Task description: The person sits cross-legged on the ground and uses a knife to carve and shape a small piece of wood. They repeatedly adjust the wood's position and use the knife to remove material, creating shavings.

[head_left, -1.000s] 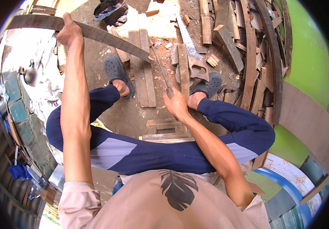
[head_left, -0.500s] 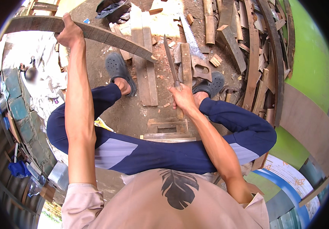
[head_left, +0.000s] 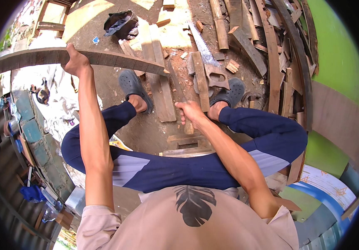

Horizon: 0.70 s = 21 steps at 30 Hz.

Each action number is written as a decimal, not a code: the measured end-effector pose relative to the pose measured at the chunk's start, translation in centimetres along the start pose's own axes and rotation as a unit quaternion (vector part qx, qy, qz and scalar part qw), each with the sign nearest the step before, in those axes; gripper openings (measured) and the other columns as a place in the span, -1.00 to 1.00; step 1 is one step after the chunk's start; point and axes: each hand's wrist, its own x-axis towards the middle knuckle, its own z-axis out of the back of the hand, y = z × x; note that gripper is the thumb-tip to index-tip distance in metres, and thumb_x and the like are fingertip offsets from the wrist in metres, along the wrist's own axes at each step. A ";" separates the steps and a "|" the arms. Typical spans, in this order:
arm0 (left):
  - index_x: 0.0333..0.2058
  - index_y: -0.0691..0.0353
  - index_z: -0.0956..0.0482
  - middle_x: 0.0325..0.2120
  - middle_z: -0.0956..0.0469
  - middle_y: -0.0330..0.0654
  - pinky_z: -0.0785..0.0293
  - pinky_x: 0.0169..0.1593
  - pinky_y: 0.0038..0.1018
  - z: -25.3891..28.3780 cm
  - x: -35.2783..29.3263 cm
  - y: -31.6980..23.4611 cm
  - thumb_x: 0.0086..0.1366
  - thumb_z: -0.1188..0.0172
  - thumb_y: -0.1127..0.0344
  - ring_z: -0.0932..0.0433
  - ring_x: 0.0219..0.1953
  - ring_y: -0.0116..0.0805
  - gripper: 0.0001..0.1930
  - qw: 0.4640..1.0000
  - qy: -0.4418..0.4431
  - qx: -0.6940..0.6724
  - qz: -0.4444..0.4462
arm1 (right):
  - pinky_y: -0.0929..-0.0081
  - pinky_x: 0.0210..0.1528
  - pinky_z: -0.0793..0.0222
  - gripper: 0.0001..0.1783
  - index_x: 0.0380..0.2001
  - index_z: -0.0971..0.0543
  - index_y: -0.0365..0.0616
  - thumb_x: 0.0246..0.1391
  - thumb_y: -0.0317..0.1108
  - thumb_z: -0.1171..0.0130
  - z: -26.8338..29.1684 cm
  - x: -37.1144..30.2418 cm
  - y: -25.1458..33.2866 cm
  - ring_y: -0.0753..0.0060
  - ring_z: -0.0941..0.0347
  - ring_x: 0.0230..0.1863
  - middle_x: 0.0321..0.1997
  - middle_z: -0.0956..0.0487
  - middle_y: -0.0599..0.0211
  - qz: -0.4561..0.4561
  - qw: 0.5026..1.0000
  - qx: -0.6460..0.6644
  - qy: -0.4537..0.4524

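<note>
My left hand (head_left: pixel 77 61) grips a long, narrow wooden plank (head_left: pixel 117 60) from above, its fingers closed round the edge. The plank reaches across from the far left, and its right end hangs over boards lying on the ground. In my right hand (head_left: pixel 190 113) is a machete, closed in the fist by its wooden handle (head_left: pixel 189 127). Its dark blade (head_left: pixel 175 81) points away from me, and the tip is close to the plank's right end; whether they touch I cannot tell. Two boards (head_left: pixel 159 89) lie on the ground below the plank.
A handsaw (head_left: pixel 217 77) lies beside my right clog (head_left: pixel 231 92). Timber pieces (head_left: pixel 276 62) are heaped along the right by a green panel (head_left: pixel 336 50). A small wooden stool (head_left: pixel 185 143) sits between my legs. A cat (head_left: pixel 42 92) rests on white cloth at the left.
My right hand has moved left, and the machete blade has come down toward the plank's end. The plank now lies closer to level, its left part lower in view. The view has shifted slightly.
</note>
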 end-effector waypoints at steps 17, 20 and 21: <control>0.22 0.26 -0.30 0.12 -0.43 -0.01 -0.46 0.14 0.05 18.8 1.5 -0.2 0.28 -0.06 -0.16 -0.51 0.12 -0.03 -0.30 0.939 0.048 -0.272 0.203 | 0.53 -0.51 -0.60 -0.46 -0.04 -0.48 -0.31 0.25 -0.03 -0.36 1.3 -7.8 11.9 0.43 -0.59 -0.37 -0.10 -0.64 0.13 0.313 0.945 0.017 -0.093; 0.20 0.24 -0.32 0.09 -0.46 -0.01 -0.49 0.11 0.03 18.9 -1.1 0.7 0.27 -0.05 -0.17 -0.54 0.09 -0.04 -0.31 0.931 0.022 -0.277 0.235 | 0.46 -0.34 -0.70 -0.49 0.04 -0.50 -0.34 0.27 -0.13 -0.34 1.0 -9.3 11.5 0.30 -0.62 -0.05 -0.02 -0.62 0.13 0.274 0.961 -0.005 -0.046; 0.20 0.23 -0.32 0.09 -0.46 -0.02 -0.50 0.10 0.02 18.7 -1.8 1.1 0.28 -0.05 -0.18 -0.55 0.08 -0.05 -0.31 0.930 0.007 -0.274 0.244 | 0.44 -0.32 -0.71 -0.52 0.03 -0.50 -0.34 0.28 -0.16 -0.33 0.9 -10.0 11.2 0.29 -0.62 -0.06 -0.02 -0.62 0.13 0.278 0.960 -0.001 -0.033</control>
